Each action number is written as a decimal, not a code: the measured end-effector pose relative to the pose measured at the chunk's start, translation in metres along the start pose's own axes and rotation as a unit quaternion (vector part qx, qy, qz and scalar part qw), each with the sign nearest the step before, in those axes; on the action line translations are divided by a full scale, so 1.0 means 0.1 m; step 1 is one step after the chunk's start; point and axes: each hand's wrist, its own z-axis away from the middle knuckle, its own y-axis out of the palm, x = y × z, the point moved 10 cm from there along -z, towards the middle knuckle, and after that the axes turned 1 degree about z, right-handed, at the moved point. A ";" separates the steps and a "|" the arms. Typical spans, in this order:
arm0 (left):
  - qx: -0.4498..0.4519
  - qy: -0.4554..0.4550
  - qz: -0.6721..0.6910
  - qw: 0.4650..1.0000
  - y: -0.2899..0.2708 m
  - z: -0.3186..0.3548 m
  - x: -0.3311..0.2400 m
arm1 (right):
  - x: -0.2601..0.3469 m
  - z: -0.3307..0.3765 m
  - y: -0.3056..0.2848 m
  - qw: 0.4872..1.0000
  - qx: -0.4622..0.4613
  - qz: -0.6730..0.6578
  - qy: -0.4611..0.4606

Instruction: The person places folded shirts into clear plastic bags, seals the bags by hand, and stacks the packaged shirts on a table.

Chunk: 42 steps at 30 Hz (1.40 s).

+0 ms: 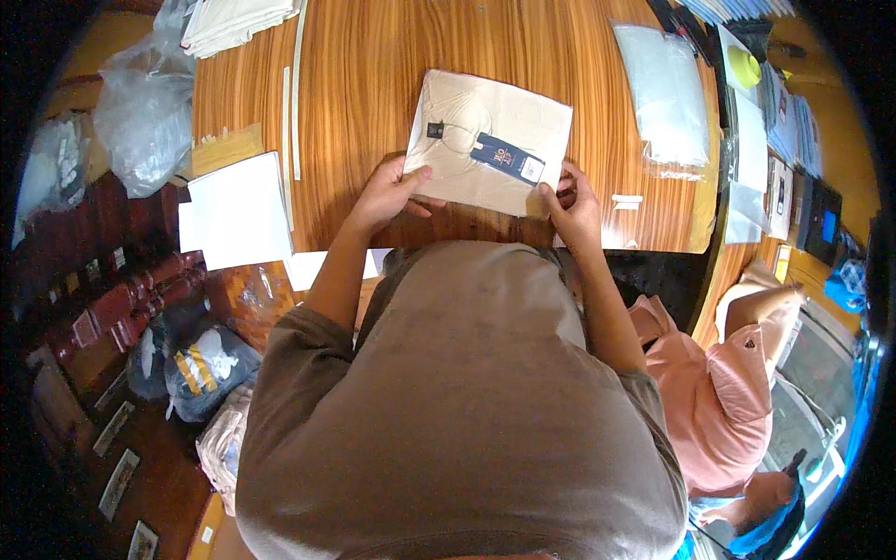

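Between my hands is a folded beige garment (439,173), flat and nearly square, tilted a little on the wooden table. A small black label (435,131) shows by its neckline, and a dark blue hang tag (509,159) with a white sticker lies across its right half. My left hand (390,194) grips the lower left corner, thumb on top and fingers partly beneath. At the lower right corner, my right hand (574,203) pinches the edge close to the tag. The garment hides some fingertips.
White sheets (241,213) lie at the table's left edge, with folded cloth (238,23) farther back. Clear plastic bags (661,98) are stacked at the right. A small white strip (627,200) rests near my right hand. Another person in pink (709,401) is close by on the right.
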 end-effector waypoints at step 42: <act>-0.097 0.148 -0.129 0.976 -0.03 -0.25 -0.42 | -0.05 -0.27 -0.03 0.964 -0.062 -0.258 0.022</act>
